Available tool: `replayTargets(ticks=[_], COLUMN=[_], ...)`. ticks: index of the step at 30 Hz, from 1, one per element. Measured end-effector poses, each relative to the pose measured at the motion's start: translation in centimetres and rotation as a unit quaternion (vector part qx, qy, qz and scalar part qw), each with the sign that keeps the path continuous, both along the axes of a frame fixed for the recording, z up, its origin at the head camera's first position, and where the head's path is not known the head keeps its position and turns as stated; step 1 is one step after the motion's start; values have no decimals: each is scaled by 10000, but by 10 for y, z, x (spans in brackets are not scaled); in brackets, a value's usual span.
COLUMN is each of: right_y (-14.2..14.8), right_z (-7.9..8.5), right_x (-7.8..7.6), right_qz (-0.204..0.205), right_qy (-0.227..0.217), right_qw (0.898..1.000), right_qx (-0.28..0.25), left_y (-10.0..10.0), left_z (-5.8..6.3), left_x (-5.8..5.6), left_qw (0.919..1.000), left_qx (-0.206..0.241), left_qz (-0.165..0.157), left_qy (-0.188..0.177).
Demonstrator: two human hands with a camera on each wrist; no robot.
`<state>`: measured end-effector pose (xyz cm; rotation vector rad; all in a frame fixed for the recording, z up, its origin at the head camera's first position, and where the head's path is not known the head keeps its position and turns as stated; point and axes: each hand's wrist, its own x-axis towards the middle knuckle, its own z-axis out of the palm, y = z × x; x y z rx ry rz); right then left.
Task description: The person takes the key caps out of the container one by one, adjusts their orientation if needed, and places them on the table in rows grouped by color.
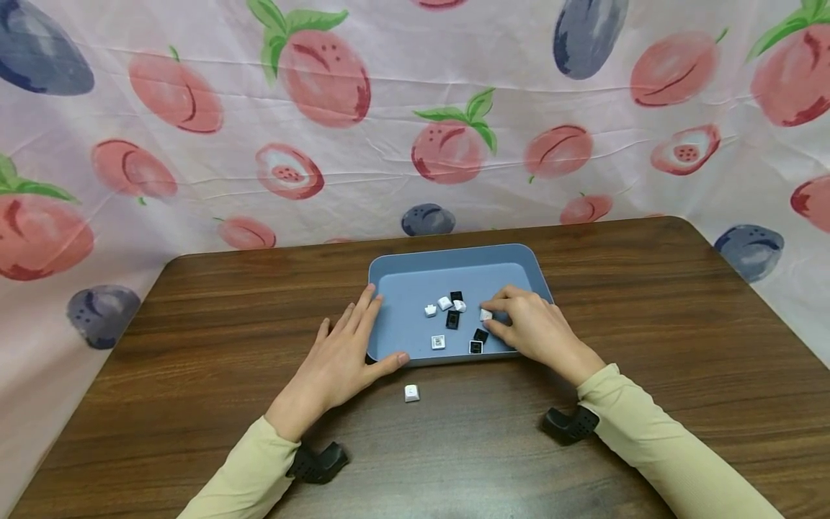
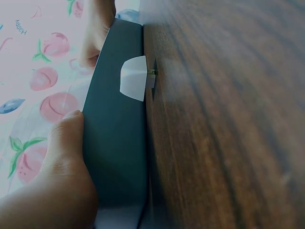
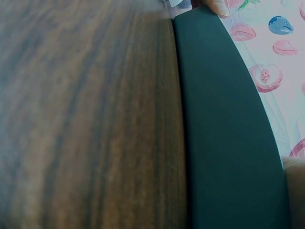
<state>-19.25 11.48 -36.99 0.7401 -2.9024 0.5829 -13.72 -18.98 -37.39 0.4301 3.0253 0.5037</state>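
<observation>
A shallow blue tray (image 1: pixel 397 280) lies on the table with several white and black keycaps inside it. My right hand (image 1: pixel 534 328) reaches over the tray's right side and pinches a white keycap (image 1: pixel 486 315) between thumb and fingers. My left hand (image 1: pixel 338 366) rests at the tray's left edge, fingers straight and thumb (image 2: pixel 66 136) on the front rim. Among the loose pieces are a black keycap (image 1: pixel 452 319) and an upturned white keycap (image 1: pixel 438 342). Another white keycap (image 2: pixel 133 78) sits on the table just in front of the tray. The tray's wall hides the right fingertips in the right wrist view.
The brown wooden table (image 1: pixel 259 310) extends around the tray on all sides. Behind it hangs a fruit-print cloth (image 1: pixel 363 166). A black wrist camera (image 1: pixel 318 463) is strapped on the left wrist, another black wrist camera (image 1: pixel 570 425) on the right.
</observation>
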Motion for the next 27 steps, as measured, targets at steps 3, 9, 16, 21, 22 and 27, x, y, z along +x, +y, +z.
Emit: replayTargets(ticks=[3, 9, 16, 21, 22, 27], right_y=[0, 0, 0, 0, 0, 0], right_z=[1, 0, -2, -3, -3, -4], right_x=[0, 1, -1, -1, -1, -1], right_qz=[6, -16, -177, -327, -347, -418], right_qy=[-73, -194, -285, -328, -325, -296], right_qw=[10000, 9998, 9988, 9978, 9977, 9974], right_qx=[50, 106, -353, -484, -488, -509], left_y=[0, 0, 1, 1, 1, 1], left_z=[0, -1, -2, -3, -3, -4], left_x=[0, 1, 1, 1, 1, 2], left_qw=[10000, 10000, 10000, 10000, 10000, 10000], left_qx=[10, 16, 23, 38, 40, 63], left_qz=[-3, -12, -19, -23, -23, -18], left_qy=[-7, 7, 33, 41, 42, 55])
